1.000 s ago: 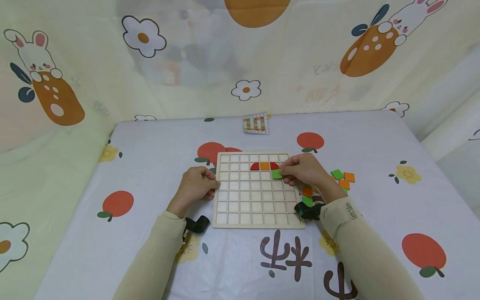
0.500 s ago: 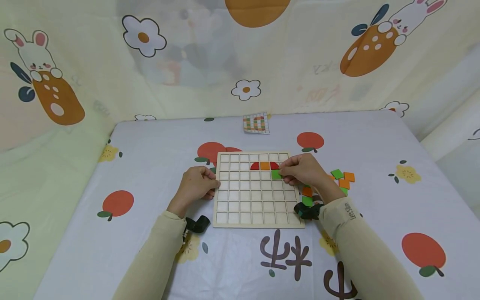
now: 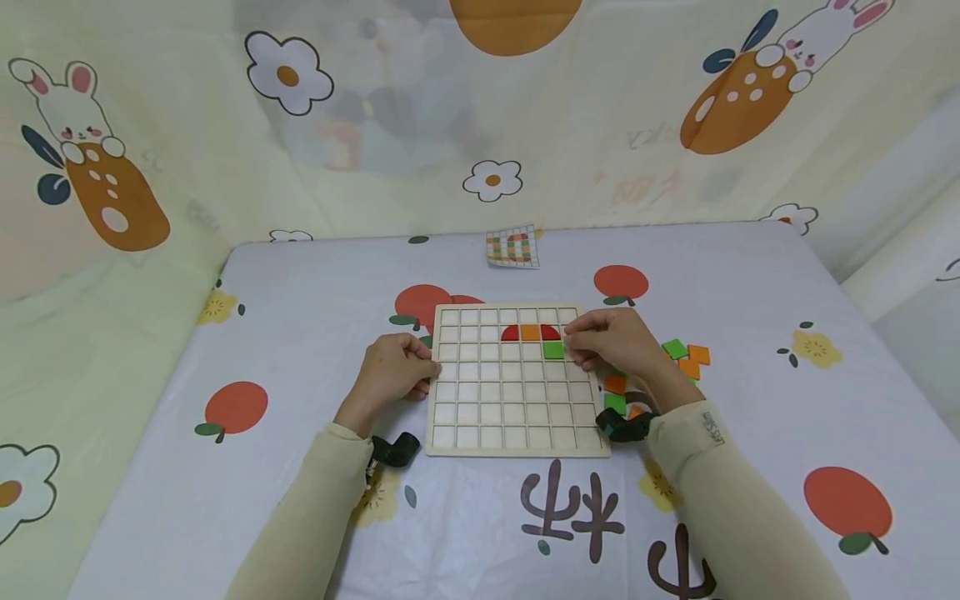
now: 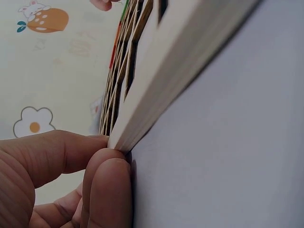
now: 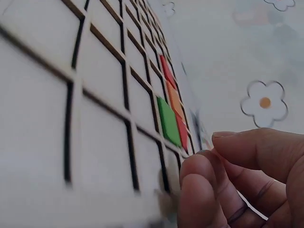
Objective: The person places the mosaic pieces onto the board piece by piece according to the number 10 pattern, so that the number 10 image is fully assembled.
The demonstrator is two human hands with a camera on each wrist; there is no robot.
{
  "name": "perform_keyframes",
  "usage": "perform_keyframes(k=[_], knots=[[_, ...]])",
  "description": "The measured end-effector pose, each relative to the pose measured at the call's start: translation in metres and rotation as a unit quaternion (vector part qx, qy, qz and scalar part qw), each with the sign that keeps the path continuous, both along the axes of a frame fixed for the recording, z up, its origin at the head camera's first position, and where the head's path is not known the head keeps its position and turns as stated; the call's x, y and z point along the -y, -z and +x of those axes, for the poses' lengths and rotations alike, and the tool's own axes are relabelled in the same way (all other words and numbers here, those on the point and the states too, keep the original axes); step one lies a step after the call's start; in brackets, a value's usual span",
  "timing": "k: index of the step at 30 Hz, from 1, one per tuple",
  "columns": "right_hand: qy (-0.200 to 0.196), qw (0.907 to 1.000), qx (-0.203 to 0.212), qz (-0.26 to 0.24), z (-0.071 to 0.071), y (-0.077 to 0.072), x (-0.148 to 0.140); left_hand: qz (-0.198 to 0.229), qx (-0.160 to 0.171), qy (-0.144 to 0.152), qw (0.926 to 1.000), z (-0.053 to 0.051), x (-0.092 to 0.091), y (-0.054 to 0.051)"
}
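Observation:
A wooden grid board (image 3: 491, 414) lies flat on the table. Near its far side, an orange square tile (image 3: 530, 332) sits between two red rounded tiles (image 3: 511, 333). One green square tile (image 3: 553, 350) lies in the cell just nearer than the right red one. At the board's left edge, my left hand (image 3: 393, 369) pinches the rim between thumb and fingers. My right hand (image 3: 613, 342) hovers over the board's right edge, apart from the green tile. Its fingers are loosely curled, with nothing visible between thumb and forefinger (image 5: 197, 166).
Several loose green and orange tiles (image 3: 698, 354) lie right of the board, partly hidden by the right wrist. More loose tiles (image 3: 615, 403) touch or nearly touch the board's right edge. Behind the board lies a small card (image 3: 513, 247) with a coloured grid pattern.
The green tile, held at the start by my right hand, now lies in its cell. My right hand has let go and moved slightly right. The left hand has stayed put.

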State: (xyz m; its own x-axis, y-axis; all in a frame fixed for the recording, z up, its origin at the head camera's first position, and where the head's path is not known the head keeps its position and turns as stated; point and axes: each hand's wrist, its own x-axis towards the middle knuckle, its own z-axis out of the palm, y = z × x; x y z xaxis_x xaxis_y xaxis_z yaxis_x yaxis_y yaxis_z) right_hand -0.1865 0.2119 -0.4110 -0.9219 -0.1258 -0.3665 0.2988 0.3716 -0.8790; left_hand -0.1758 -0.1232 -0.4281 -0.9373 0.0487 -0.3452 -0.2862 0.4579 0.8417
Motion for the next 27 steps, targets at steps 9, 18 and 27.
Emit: perform_keyframes(k=[9,18,27], knots=[[0.077,0.9944,0.003,0.073,0.013,-0.003,-0.052,-0.003,0.006,-0.004,1.0000,0.000,0.000,0.001],[0.125,0.9818,0.018,0.142,0.026,-0.001,-0.094,-0.005,0.009,-0.006,0.9999,0.000,0.000,0.000],[0.132,0.9734,0.028,0.185,0.025,0.004,-0.102,0.002,0.004,-0.001,1.0000,0.000,-0.001,0.001]])
